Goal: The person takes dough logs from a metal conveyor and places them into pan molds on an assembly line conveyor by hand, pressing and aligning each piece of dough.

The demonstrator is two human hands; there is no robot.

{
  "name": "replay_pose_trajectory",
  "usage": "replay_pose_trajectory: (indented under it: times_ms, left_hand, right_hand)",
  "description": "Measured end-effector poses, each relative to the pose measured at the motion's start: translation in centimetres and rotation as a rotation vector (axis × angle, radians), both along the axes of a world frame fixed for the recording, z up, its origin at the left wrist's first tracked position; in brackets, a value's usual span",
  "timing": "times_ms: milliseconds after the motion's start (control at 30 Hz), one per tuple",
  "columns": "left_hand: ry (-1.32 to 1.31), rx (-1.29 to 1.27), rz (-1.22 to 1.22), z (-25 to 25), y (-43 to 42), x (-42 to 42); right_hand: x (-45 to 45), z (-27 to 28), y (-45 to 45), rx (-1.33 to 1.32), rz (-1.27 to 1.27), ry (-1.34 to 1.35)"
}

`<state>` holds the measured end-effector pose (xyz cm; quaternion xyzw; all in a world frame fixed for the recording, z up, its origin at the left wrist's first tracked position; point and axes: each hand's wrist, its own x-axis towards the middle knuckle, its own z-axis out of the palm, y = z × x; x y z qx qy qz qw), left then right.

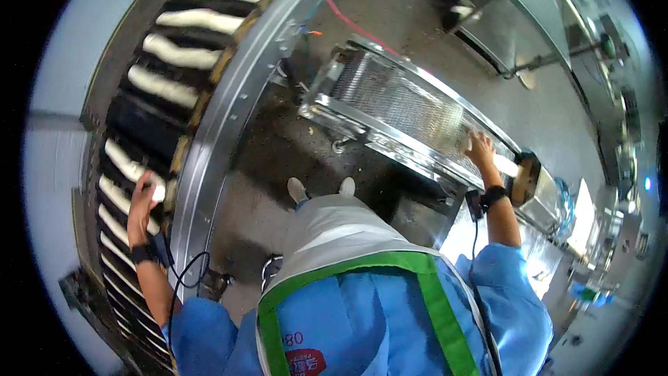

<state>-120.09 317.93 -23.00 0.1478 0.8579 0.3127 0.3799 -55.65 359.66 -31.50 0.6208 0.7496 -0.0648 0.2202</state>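
Observation:
Long white dough strips (182, 53) lie in dark grooved trays (142, 125) along the left. My left hand (142, 203) is at the near end of one strip, its fingers curled round a white dough end. On the right, my right hand (480, 150) reaches over the metal mesh conveyor (403, 101), near its right end. Its fingers are bent and partly apart; whether they touch the mesh I cannot tell. A white piece (505, 165) shows just beside that hand's wrist, next to a brown block (527, 179).
A steel rail (221, 118) runs between the trays and me. A red hose (348, 19) crosses behind the conveyor. Steel tables (518, 0) stand at the upper right. Black cables hang from both wristbands. My feet are on the grey floor.

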Motion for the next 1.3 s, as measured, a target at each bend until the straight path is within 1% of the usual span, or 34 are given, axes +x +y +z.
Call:
replay_pose_trajectory:
  times_ms: [67,100,133,167,200,233,267,300,333,367,400,433,467,500,533,567,600,633,667,700,733,767,867,900,933,967,1000,1033,1067,1100,1133,1200,1233,1300]
  left_hand:
    - [0.039,0.052,0.07,-0.7,-0.6,0.4]
    - [0.287,0.067,-0.123,-4.3,-2.3,-1.2]
    - [0.539,0.073,-0.303,-7.0,-4.6,-2.2]
    - [0.525,-0.038,-0.211,-5.4,-3.7,0.1]
    - [0.592,-0.092,-0.239,-6.1,-4.0,-0.3]
    - [0.63,-0.107,-0.161,-7.1,-4.7,0.0]
    - [0.655,-0.162,-0.19,-6.2,-3.9,0.4]
    - [0.642,-0.196,-0.202,-6.3,-4.1,0.0]
    - [0.716,-0.061,-0.211,-9.7,-6.0,-2.3]
    - [0.774,-0.226,-0.237,-6.5,-3.8,0.4]
    - [0.831,-0.453,-0.333,-5.3,-2.2,1.1]
    - [0.959,-0.568,-0.391,-3.4,-1.3,3.1]
    - [0.947,-0.39,-0.074,-7.9,-3.5,1.0]
    - [1.017,-0.255,0.052,-9.6,-3.8,1.7]
    - [0.969,-0.302,0.062,-9.0,-3.4,3.1]
    - [0.979,-0.252,0.131,-9.3,-3.4,3.8]
    - [0.985,-0.201,0.194,-9.7,-3.7,4.2]
    - [0.951,-0.198,0.186,-9.2,-3.8,4.6]
    - [0.925,-0.186,0.189,-8.1,-4.2,5.4]
    - [0.962,-0.155,0.18,-9.1,-5.0,5.0]
    - [0.964,-0.15,0.201,-8.8,-5.3,5.1]
    - [0.958,-0.129,0.164,-8.3,-5.4,5.4]
    - [0.965,-0.065,0.137,-7.4,-5.9,6.0]
    - [0.926,-0.112,0.075,-6.5,-5.8,6.3]
    - [0.883,-0.161,0.011,-6.1,-5.9,6.4]
    - [0.932,-0.146,-0.037,-7.3,-6.5,5.8]
    - [0.934,-0.155,-0.026,-6.8,-6.4,5.9]
    - [0.814,-0.095,0.098,-5.9,-6.0,6.3]
    - [0.693,-0.032,0.219,-5.3,-5.8,6.5]
    - [0.707,0.019,0.259,-5.5,-6.1,6.5]
    - [0.707,0.014,0.266,-5.2,-6.2,6.7]
    - [0.935,-0.007,0.301,-4.9,-5.9,6.9]
    - [0.993,-0.019,0.289,-4.6,-5.7,7.2]
    - [1.006,-0.052,0.239,-4.3,-4.8,7.6]
  right_hand:
    - [-0.8,0.6,-0.4,-0.035,-0.05,0.052]
    - [0.2,0.1,-0.4,-0.041,-0.053,0.052]
    - [1.1,-0.8,-0.1,-0.089,0.043,0.112]
    - [1.2,-1.8,0.4,-0.138,0.161,0.181]
    - [2.2,-3.2,1.0,-0.086,0.335,0.262]
    - [0.7,-1.9,0.4,-0.101,0.238,0.231]
    - [0.6,-2.4,0.2,-0.006,0.336,0.213]
    - [-0.5,-2.8,0.3,0.065,0.361,0.155]
    - [-1.1,-3.1,0.8,0.107,0.407,0.129]
    - [-1.2,-3.1,1.8,0.081,0.462,0.256]
    - [-2.2,-3.5,3.1,0.1,0.266,0.316]
    - [-3.3,-0.6,2.4,0.17,0.212,0.439]
    - [-4.9,3.0,2.0,0.142,0.161,0.562]
    - [-5.7,5.8,1.5,0.16,0.163,0.742]
    - [-6.8,8.9,0.9,-0.003,0.004,1.087]
    - [-8.3,11.0,0.5,0.075,0.033,1.223]
    - [-9.5,13.7,0.4,0.352,0.387,0.905]
    - [-10.8,15.3,-0.8,0.187,0.132,1.258]
    - [-13.0,18.6,-2.5,0.146,0.083,1.31]
    - [-16.0,21.1,-4.5,0.211,0.165,1.392]
    - [-18.8,22.8,-6.2,0.27,0.249,1.474]
    - [-21.2,23.7,-6.9,0.266,0.274,1.478]
    - [-28.9,24.8,-8.3,0.298,0.49,1.782]
    - [-32.1,25.8,-10.2,0.417,0.607,1.717]
    - [-35.4,25.4,-11.5,0.407,0.712,1.843]
    - [-38.4,25.1,-13.0,0.411,0.811,1.86]
    - [-41.1,25.0,-15.1,0.419,0.973,1.849]
    - [-44.0,23.4,-16.4,0.268,0.99,1.891]
    - [-46.3,21.8,-18.5,0.162,0.994,1.792]
    - [-48.8,19.8,-19.7,-0.081,1.112,1.771]
    - [-50.8,18.0,-21.4,-0.163,1.226,1.676]
    - [-52.4,11.8,-22.9,-0.191,1.437,1.172]
    - [-51.9,10.1,-22.8,-0.202,1.437,1.174]
    - [-49.4,7.4,-21.5,-0.336,1.657,0.762]
